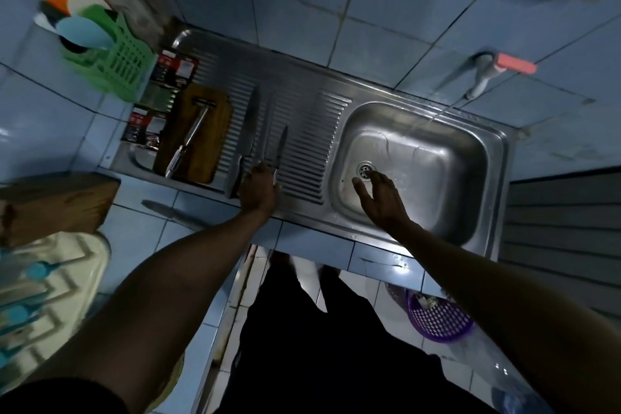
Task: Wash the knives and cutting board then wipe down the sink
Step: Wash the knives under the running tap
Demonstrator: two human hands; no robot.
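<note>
A steel sink basin (433, 131) has a thin stream of water falling into it from a tap (484, 77) on the wall. My right hand (381, 197) hovers open over the basin, just by the drain (364, 169). My left hand (258, 190) grips the handle of a small knife (281, 148) lying on the ribbed drainboard (302, 131). A larger knife (247, 134) lies just left of it. A wooden cutting board (215, 134) sits at the drainboard's left end with a metal tool (191, 138) on top.
A green basket (121, 64) with coloured plastic plates stands at the back left. A wooden block (50, 202) and another knife (174, 213) lie on the tiled counter at the left. A purple basket (440, 316) sits on the floor below.
</note>
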